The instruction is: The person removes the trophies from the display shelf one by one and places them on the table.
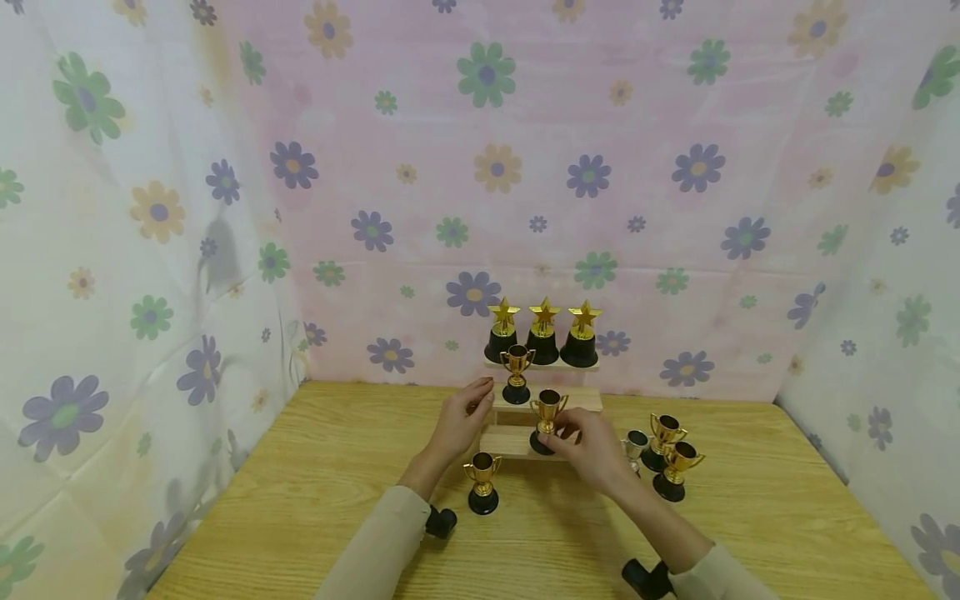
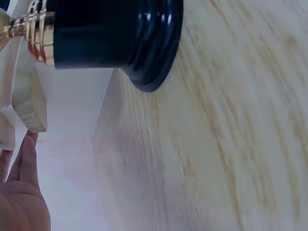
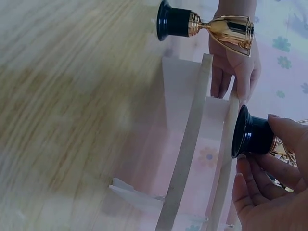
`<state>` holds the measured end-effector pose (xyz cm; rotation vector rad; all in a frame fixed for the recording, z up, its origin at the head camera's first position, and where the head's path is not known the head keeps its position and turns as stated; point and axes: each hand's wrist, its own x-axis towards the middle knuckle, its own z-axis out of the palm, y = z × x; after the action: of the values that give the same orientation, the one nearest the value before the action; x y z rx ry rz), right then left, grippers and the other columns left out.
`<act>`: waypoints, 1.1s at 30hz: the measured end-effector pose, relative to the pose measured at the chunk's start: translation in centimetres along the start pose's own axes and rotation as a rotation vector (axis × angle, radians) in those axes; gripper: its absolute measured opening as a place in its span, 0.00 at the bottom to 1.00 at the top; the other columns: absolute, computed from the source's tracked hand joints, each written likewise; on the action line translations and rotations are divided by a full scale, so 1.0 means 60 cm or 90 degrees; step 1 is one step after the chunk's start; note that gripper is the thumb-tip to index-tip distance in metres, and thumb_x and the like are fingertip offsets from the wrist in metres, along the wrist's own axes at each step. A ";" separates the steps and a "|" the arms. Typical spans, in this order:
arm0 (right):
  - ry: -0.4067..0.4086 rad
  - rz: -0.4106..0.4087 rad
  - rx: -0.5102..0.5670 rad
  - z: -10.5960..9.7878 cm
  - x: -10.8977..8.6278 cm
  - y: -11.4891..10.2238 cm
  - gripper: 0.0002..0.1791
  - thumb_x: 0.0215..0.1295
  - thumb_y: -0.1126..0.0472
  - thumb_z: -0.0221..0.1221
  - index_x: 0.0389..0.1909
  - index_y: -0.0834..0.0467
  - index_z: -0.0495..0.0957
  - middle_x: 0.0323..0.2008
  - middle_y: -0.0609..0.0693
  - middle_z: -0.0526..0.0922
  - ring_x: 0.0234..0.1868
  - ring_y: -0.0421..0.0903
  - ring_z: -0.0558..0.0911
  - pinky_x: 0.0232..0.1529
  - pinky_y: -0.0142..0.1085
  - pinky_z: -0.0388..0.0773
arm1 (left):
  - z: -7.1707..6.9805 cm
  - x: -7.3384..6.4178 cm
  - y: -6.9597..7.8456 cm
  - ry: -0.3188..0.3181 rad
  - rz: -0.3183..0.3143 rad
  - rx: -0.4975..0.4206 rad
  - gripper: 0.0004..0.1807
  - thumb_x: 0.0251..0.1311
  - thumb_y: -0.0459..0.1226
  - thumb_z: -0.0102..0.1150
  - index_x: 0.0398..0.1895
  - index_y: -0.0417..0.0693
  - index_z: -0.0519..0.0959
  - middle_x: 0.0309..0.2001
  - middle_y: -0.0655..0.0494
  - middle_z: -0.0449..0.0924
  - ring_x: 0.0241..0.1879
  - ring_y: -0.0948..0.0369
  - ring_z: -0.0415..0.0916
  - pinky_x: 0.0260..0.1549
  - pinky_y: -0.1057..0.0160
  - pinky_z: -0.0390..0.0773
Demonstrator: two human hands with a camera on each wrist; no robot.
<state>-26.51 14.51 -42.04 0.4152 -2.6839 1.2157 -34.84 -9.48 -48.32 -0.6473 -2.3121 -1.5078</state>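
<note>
My right hand point(image 1: 596, 446) pinches a gold trophy cup point(image 1: 549, 406) with a black base, upright in front of the small wooden tiered stand point(image 1: 577, 400). In the right wrist view, the thumb and fingers hold the black base point(image 3: 260, 137) near the edge of a tier. At the stand's left end, my left hand point(image 1: 459, 421) touches the board with extended fingers point(image 2: 29, 161). Another gold cup point(image 1: 516, 367) stands on the middle tier. A third gold cup point(image 1: 483, 482) is on the table beside my left forearm.
Three black-based star trophies point(image 1: 544, 337) line the top tier. Right of my right hand, a silver cup point(image 1: 635, 446) and two gold cups point(image 1: 677, 467) stand on the wooden table point(image 1: 300, 500). Flower-patterned cloth point(image 1: 420, 125) encloses the back and sides.
</note>
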 end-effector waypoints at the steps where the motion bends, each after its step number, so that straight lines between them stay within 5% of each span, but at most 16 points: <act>1: 0.000 -0.003 -0.002 0.000 -0.002 0.000 0.06 0.64 0.57 0.71 0.38 0.53 0.86 0.36 0.45 0.85 0.33 0.43 0.78 0.33 0.36 0.77 | 0.000 0.000 0.000 0.000 0.000 0.000 0.22 0.77 0.37 0.54 0.65 0.31 0.76 0.69 0.41 0.73 0.64 0.45 0.76 0.54 0.50 0.82; 25: -0.042 -0.079 0.035 0.028 -0.035 0.002 0.08 0.60 0.58 0.74 0.33 0.55 0.85 0.30 0.42 0.83 0.30 0.36 0.78 0.31 0.30 0.78 | 0.000 0.000 0.001 -0.007 -0.004 0.005 0.22 0.78 0.37 0.53 0.66 0.32 0.75 0.70 0.37 0.71 0.65 0.46 0.75 0.56 0.51 0.81; 33: -0.080 -0.057 0.040 0.040 -0.048 -0.003 0.11 0.61 0.55 0.73 0.35 0.57 0.84 0.31 0.43 0.82 0.30 0.39 0.77 0.30 0.31 0.76 | -0.002 -0.001 0.004 -0.013 -0.018 -0.002 0.22 0.78 0.37 0.52 0.66 0.29 0.74 0.70 0.36 0.70 0.63 0.46 0.77 0.56 0.49 0.81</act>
<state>-23.82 13.11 -44.21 0.6331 -2.7028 1.2917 -34.67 -9.51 -48.10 -0.6355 -2.3447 -1.5237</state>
